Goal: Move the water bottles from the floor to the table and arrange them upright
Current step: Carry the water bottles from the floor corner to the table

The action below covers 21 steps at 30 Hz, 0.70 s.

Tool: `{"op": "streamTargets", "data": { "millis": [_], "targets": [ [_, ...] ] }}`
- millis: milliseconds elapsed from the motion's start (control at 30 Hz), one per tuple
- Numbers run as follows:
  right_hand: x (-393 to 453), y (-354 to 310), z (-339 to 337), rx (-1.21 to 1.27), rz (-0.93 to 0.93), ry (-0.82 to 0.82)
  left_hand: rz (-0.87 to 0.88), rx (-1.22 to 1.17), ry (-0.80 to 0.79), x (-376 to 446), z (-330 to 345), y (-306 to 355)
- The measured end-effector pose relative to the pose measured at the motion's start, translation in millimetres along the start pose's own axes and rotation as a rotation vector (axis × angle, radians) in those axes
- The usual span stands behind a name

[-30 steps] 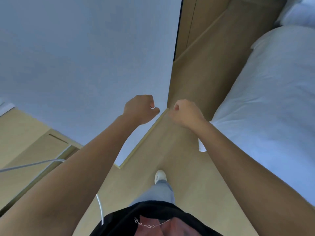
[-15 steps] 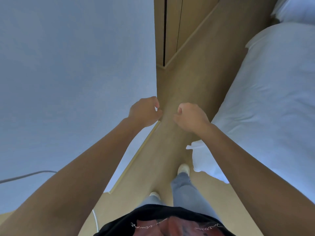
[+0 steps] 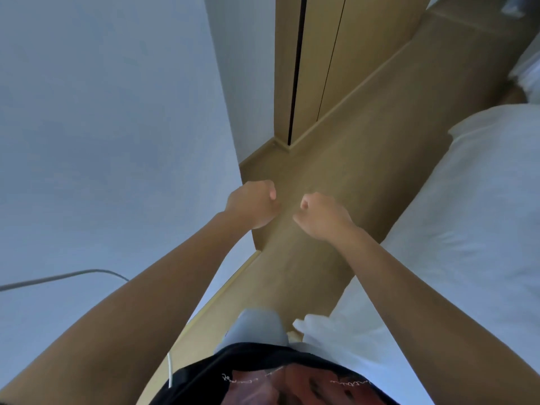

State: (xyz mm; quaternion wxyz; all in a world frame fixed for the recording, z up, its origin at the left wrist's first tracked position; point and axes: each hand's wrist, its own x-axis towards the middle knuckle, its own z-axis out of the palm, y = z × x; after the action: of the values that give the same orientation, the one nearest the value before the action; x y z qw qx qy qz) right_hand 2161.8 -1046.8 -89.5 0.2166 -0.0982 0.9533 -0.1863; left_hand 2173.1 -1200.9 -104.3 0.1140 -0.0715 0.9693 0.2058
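Head view: left hand (image 3: 252,204) and right hand (image 3: 320,214) side by side at centre, both curled into fists, holding nothing. No water bottles or table visible. Wood floor (image 3: 336,176) beneath; white bed (image 3: 467,217) at 3 o'clock, wall (image 3: 111,118) at 9, closet door (image 3: 318,54) at 12.

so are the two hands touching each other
Apart. The head view shows the left hand and right hand both curled and holding nothing, with a clear strip of wooden floor visible between them.
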Motion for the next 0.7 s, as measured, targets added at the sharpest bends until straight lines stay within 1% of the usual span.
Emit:
{"op": "streamTargets", "data": {
  "millis": [100,233,367,467,600,700],
  "targets": [
    [38.8,9.9,-15.3,-0.010,-0.016,-0.006,-0.019,0.024,-0.055,36.2,9.6,10.4],
    [92.9,14.7,-31.4,0.002,-0.037,-0.035,-0.061,0.122,-0.026,87.4,9.0,20.0],
    [153.8,15.6,-46.1,0.018,-0.050,-0.070,-0.066,0.052,-0.034,148.7,4.1,21.1],
    [197.9,12.3,-58.1,-0.002,-0.067,-0.116,-0.159,0.076,-0.065,185.3,-9.5,27.6],
    [250.1,9.1,-75.5,0.001,-0.120,-0.153,-0.210,-0.063,-0.062,224.0,-15.9,21.3],
    [278.6,4.8,-86.6,-0.019,-0.161,-0.192,-0.279,-0.106,-0.048,242.8,-19.5,18.6]
  ]
}}
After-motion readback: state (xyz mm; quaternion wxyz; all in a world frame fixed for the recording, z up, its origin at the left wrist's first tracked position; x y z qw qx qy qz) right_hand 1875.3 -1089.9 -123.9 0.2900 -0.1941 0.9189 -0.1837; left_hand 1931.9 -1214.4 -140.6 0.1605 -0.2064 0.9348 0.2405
